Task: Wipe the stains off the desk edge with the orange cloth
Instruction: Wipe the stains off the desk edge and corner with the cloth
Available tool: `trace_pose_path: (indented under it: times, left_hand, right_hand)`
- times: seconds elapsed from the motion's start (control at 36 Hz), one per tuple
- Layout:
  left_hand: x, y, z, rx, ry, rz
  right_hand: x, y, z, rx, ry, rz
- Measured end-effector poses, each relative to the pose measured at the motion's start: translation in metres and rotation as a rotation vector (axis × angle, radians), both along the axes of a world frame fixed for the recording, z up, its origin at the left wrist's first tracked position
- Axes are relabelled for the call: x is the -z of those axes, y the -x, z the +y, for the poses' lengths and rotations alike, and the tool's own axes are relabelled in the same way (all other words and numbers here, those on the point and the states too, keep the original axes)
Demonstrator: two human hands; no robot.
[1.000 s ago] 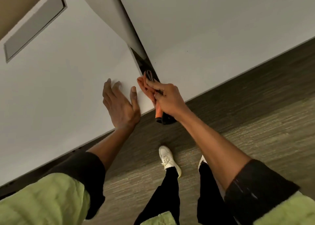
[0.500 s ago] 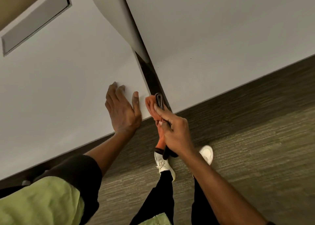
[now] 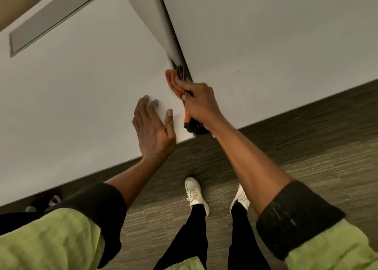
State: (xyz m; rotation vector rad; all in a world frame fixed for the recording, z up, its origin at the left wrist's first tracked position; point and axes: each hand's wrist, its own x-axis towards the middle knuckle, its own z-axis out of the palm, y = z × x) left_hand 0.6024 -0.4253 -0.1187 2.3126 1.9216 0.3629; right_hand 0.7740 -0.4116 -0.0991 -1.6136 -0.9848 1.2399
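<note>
The right hand (image 3: 201, 104) is closed around the orange cloth (image 3: 171, 79), which is bunched and pressed into the narrow dark gap (image 3: 177, 60) between two white desks. The cloth's orange top shows above the fingers, against the edge of the left desk (image 3: 81, 89); a dark fold of it sits right beside the edge of the right desk (image 3: 266, 54). More orange and a dark lump show below the heel of the hand, near the desk's front corner; whether that lump is part of the cloth or something else held with it is hard to tell.

The left hand (image 3: 152, 128) lies flat and open on the left desk, palm down, fingers spread a little, thumb pointing toward the gap. It holds nothing. Its wrist crosses the front edge of the desk.

A grey curved panel (image 3: 151, 16) rises from the gap farther back. A grey rectangular plate (image 3: 49, 18) is set into the left desk at the far left.

Both sleeves are light green with dark rolled cuffs. Below, two white shoes (image 3: 195, 194) stand on a dark wood-look floor (image 3: 306, 147).
</note>
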Motion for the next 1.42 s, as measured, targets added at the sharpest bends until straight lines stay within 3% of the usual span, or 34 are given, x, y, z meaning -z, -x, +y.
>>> trace_pose_path:
  times: [0.31, 0.5, 0.64, 0.75, 0.89, 1.11, 1.42]
  left_hand:
    - [-0.004, -0.001, 0.002, 0.004, 0.015, -0.012]
    - [-0.002, 0.001, 0.0, -0.007, 0.006, -0.009]
    - [-0.002, 0.001, 0.0, -0.011, 0.0, 0.009]
    - [0.001, 0.001, -0.001, 0.003, -0.01, 0.008]
    - [0.002, 0.0, 0.002, 0.003, -0.016, 0.007]
    - [0.003, 0.0, 0.0, 0.02, -0.016, -0.004]
    - [-0.001, 0.006, 0.002, 0.015, -0.024, -0.019]
  right_hand:
    - [-0.006, 0.031, -0.144, 0.07, 0.064, 0.046]
    - [0.004, 0.024, -0.075, 0.056, 0.011, -0.004]
    - [0.008, 0.011, 0.003, 0.036, -0.001, 0.065]
    - [0.007, 0.007, 0.016, 0.029, 0.009, 0.022]
    - [0.002, 0.013, -0.036, 0.057, 0.009, -0.066]
    - [-0.01, 0.03, -0.145, 0.081, 0.067, 0.014]
    - [-0.033, 0.033, -0.201, 0.052, 0.054, 0.001]
